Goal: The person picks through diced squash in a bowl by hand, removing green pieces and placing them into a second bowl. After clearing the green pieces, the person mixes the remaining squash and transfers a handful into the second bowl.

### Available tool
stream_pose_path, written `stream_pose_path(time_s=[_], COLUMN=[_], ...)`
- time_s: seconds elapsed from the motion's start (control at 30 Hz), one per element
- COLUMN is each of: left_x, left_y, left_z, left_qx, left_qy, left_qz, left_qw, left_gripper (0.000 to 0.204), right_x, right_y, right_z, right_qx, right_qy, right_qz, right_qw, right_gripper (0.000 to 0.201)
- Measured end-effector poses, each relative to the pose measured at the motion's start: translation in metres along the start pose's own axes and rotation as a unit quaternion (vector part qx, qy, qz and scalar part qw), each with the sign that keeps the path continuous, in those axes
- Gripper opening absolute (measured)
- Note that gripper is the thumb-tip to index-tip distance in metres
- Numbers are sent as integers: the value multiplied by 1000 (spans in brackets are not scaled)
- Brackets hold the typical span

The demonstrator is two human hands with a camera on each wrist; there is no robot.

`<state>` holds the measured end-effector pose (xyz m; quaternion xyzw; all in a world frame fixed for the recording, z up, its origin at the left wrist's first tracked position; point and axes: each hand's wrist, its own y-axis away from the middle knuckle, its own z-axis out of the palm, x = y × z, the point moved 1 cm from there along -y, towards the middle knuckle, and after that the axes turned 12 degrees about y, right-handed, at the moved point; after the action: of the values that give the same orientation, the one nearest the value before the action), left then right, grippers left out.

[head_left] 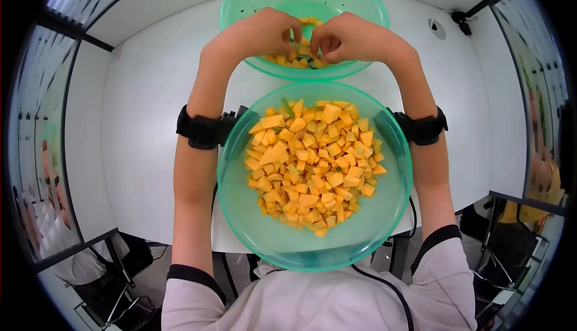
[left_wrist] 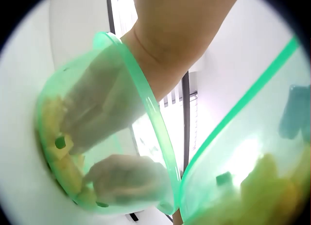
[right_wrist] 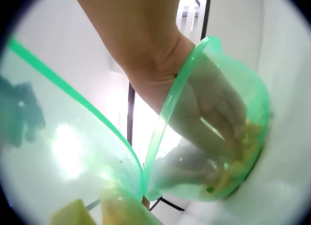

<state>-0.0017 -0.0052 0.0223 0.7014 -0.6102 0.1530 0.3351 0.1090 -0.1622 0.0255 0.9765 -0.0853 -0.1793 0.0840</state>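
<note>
Both hands reach into the far green bowl, among orange-yellow cubes at its near side. The left hand has bent, partly blurred fingers at the pieces. Beside it, the right hand bends its fingers and thumb down to them. Through the translucent wall, the left wrist view shows the left hand and the right wrist view the right hand; whether either pinches a piece cannot be told. Closer to the body, a second green bowl holds many orange cubes and a green strip.
A white table with raised side panels lies under the bowls, which stand close together. At the back right are a cable hole and a small black device. Black cables hang near the front edge. Dark green bits stick to the far bowl.
</note>
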Motion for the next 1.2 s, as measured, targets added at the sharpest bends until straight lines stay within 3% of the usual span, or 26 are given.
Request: stream_pose_path(time_s=[0.07,0.17,0.27,0.4,0.43,0.7,0.97,1.07,1.17,1.2], left_x=[6,-11,-19,2,-7,-8,0,19,36,42], left_y=[5,4,0,6,2,-5,-2,16,44,53], left_z=[-2,10,12,1,6,5,-4,-18,-34,-38], left_qx=[-56,124,142,-9,-21,16,90,25,-147,-208], left_qy=[42,-64,-103,12,19,15,108,218,296,295], left_qz=[9,96,60,15,53,-8,153,211,236,229], left_qw=[997,986,983,1000,998,1000,978,953,914,904], left_gripper=[34,34,34,27,22,11,17,14,20,23], right_x=[4,9,4,-4,-1,-3,-2,-4,-1,-5], right_y=[-1,3,1,-3,-3,3,0,2,3,3], right_z=[3,17,7,-1,2,3,11,7,8,4], right_qx=[-11,170,39,-69,-65,-22,36,12,49,19], right_qy=[-5,69,44,-17,-21,89,123,107,97,117], right_qz=[-1,-39,-58,4,10,92,94,98,87,102], right_qw=[1000,982,997,997,998,991,987,989,990,988], right_gripper=[27,31,35,35,35,20,19,14,8,10])
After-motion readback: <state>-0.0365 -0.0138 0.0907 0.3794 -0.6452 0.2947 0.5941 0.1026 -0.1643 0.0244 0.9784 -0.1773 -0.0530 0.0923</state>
